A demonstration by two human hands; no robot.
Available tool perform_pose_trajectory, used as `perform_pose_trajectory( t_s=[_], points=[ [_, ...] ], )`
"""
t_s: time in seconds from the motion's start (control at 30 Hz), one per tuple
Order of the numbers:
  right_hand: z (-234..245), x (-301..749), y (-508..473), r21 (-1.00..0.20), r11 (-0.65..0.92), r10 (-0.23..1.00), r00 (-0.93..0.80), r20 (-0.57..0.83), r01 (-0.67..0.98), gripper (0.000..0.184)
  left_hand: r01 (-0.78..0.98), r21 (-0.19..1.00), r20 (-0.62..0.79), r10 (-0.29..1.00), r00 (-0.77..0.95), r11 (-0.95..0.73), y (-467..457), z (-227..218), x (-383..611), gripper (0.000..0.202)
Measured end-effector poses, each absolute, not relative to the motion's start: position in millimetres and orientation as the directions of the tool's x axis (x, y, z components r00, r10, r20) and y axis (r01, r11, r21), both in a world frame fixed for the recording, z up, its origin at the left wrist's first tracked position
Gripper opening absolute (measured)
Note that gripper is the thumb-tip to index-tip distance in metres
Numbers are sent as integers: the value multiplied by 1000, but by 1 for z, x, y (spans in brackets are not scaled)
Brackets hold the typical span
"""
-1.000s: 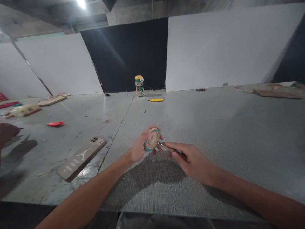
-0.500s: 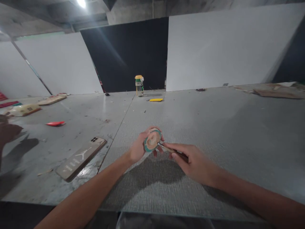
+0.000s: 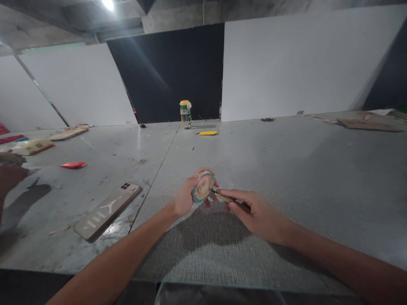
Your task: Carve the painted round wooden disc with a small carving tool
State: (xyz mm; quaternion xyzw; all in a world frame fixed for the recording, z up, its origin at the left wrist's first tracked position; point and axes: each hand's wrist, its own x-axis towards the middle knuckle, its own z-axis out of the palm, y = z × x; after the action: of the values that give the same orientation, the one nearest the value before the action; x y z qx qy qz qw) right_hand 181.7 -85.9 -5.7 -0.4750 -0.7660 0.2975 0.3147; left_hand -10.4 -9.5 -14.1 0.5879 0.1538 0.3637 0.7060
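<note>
Phone: on worktop, at disc's eight o'clock. Left grip: curled closed round disc. Tool: tip at disc's four o'clock; right grip closed on handle. Since last second: barely shifted; work seems steady.

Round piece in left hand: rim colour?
Mostly teal-green on the rim, with a pale pinkish-tan middle; shows best in the head view.

Grey table, phone lying face down, small red object, yellow cutter, upright yellow-lidded bottle
</note>
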Motion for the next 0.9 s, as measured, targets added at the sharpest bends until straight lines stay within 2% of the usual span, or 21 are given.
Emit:
perform_pose_trajectory(
  t_s=[0.13,0.33,0.47,0.9],
  points=[
    [-7,183,-86,-753,367,916,-353,190,546,41,-337,940,210,683,699,55,-8,-16,-10,47],
    [-11,183,-81,-877,289,926,-343,155,385,40,-382,921,227,695,682,73,-8,-16,-11,45],
    [-12,184,-78,-896,285,919,-364,154,340,39,-397,914,227,698,679,89,-7,-16,-12,41],
    [-10,191,-75,-775,357,928,-289,233,522,38,-211,973,212,741,637,-97,-6,-15,-13,44]
  ],
)
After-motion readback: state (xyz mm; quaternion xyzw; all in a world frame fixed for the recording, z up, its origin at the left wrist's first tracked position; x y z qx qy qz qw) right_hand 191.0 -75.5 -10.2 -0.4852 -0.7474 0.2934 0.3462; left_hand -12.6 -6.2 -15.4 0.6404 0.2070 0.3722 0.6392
